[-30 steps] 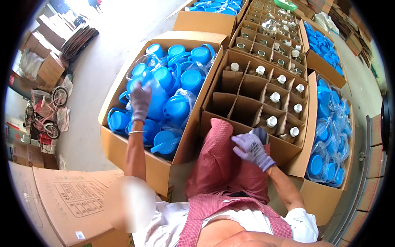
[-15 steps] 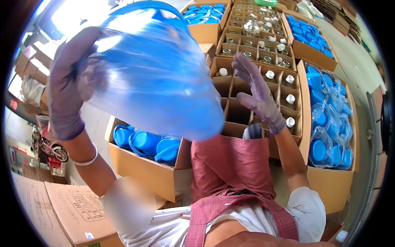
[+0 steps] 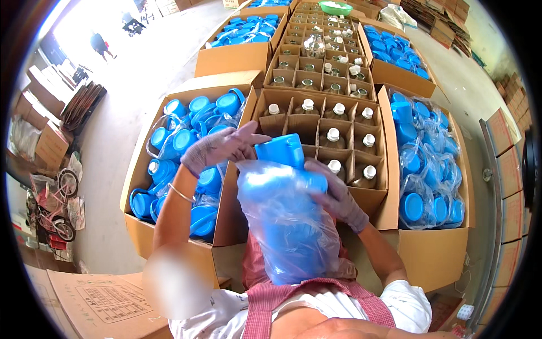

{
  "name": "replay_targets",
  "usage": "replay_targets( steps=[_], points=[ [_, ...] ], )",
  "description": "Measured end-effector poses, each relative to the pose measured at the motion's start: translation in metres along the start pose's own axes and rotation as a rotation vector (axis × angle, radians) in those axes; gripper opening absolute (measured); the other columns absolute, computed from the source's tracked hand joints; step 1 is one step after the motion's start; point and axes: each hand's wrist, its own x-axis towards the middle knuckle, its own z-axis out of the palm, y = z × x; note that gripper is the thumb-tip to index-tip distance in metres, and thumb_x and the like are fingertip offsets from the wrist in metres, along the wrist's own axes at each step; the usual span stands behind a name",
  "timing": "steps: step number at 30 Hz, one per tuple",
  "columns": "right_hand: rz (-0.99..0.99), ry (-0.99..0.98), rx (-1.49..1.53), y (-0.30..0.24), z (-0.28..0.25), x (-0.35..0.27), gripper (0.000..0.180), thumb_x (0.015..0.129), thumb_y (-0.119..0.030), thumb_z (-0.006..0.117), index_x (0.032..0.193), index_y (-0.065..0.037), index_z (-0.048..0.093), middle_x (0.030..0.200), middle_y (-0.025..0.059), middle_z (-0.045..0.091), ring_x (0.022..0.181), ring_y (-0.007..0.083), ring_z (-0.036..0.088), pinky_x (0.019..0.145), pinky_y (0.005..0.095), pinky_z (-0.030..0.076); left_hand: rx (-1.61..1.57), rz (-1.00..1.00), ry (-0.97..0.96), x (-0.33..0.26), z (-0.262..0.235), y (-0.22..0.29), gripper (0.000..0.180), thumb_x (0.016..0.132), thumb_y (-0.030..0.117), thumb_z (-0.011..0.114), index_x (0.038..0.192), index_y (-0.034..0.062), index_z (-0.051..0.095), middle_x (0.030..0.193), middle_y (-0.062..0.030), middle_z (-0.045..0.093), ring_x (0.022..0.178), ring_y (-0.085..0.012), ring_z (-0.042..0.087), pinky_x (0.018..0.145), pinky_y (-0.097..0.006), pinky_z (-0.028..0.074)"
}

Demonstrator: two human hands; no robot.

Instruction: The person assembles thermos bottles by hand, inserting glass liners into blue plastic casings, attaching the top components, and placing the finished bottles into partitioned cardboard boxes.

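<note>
In front of my red checked apron (image 3: 262,313) is a clear plastic bag (image 3: 282,220) with blue plastic jugs inside. One blue jug (image 3: 282,151) pokes out of its upper end. My left hand (image 3: 223,148), in a grey-purple glove, is beside this jug at the bag's mouth, fingers stretched out. On the bag's right side my gloved right hand (image 3: 339,198) grips the bagged jugs near the top, its thumb and fingers partly hidden by the plastic. Just beyond stands a divided carton (image 3: 361,198) of clear bottles with white caps.
An open carton (image 3: 145,234) of blue jugs stands left, another (image 3: 426,248) right. More bottles fill a farther divided carton (image 3: 322,93), with a green basin (image 3: 335,8) beyond. A closed carton (image 3: 101,305) is at lower left. A pink bicycle (image 3: 53,206) stands far left.
The bag has come down from the upper left to the front of my apron. My left hand has moved right to its mouth; my right hand, apart before, now grips its side.
</note>
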Motion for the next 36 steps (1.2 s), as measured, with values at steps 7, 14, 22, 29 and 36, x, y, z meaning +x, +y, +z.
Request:
replay_targets(
  steps=[7, 14, 22, 29, 36],
  points=[
    [0.056, -0.409, -0.298, -0.009, -0.008, -0.092, 0.071, 0.079, -0.026, 0.077, 0.139, -0.003, 0.047, 0.148, 0.0229, 0.040, 0.136, 0.0332, 0.043, 0.111, 0.0428, 0.036, 0.316, 0.008, 0.231, 0.015, 0.027, -0.043, 0.059, 0.099, 0.044, 0.055, 0.138, 0.0027, 0.039, 0.118, -0.0131, 0.057, 0.114, -0.0193, 0.055, 0.101, -0.031, 0.047],
    [0.209, 0.191, -0.099, -0.011, -0.016, 0.037, 0.066, 0.092, -0.022, 0.063, 0.148, 0.001, 0.035, 0.148, 0.0210, 0.043, 0.137, 0.0306, 0.042, 0.114, 0.0389, 0.032, -0.088, 0.307, 0.420, 0.057, 0.064, -0.062, 0.084, 0.090, 0.040, 0.072, 0.149, 0.0048, 0.023, 0.132, -0.0161, 0.049, 0.117, -0.0209, 0.051, 0.100, -0.034, 0.045],
    [0.293, -0.017, 0.164, 0.027, -0.012, 0.125, 0.055, 0.102, -0.025, 0.052, 0.148, 0.001, 0.037, 0.145, 0.0141, 0.048, 0.130, 0.0218, 0.049, 0.110, 0.0332, 0.037, 0.483, 0.477, 1.234, 0.006, -0.027, -0.094, 0.067, 0.077, 0.030, 0.083, 0.132, 0.0086, 0.053, 0.126, -0.0129, 0.054, 0.118, -0.0263, 0.053, 0.097, -0.038, 0.048],
    [0.480, 0.055, 1.332, 0.103, 0.036, 0.006, 0.061, 0.101, -0.056, 0.043, 0.134, -0.005, 0.052, 0.128, 0.0109, 0.061, 0.116, 0.0194, 0.057, 0.103, 0.0338, 0.046, 0.906, -0.035, 2.175, -0.137, -0.209, -0.242, 0.069, 0.076, 0.042, 0.082, 0.131, 0.0059, 0.060, 0.127, -0.0235, 0.054, 0.115, -0.0390, 0.056, 0.099, -0.046, 0.047],
    [0.674, 0.205, 1.286, 0.049, 0.061, -0.008, 0.049, 0.101, -0.036, 0.050, 0.139, -0.005, 0.048, 0.134, 0.0121, 0.058, 0.120, 0.0241, 0.055, 0.106, 0.0355, 0.044, 0.648, -1.001, 1.639, -0.184, -0.238, -0.289, 0.062, 0.087, 0.045, 0.059, 0.143, 0.0199, 0.049, 0.135, -0.0209, 0.052, 0.117, -0.0388, 0.057, 0.100, -0.059, 0.040]
  ],
)
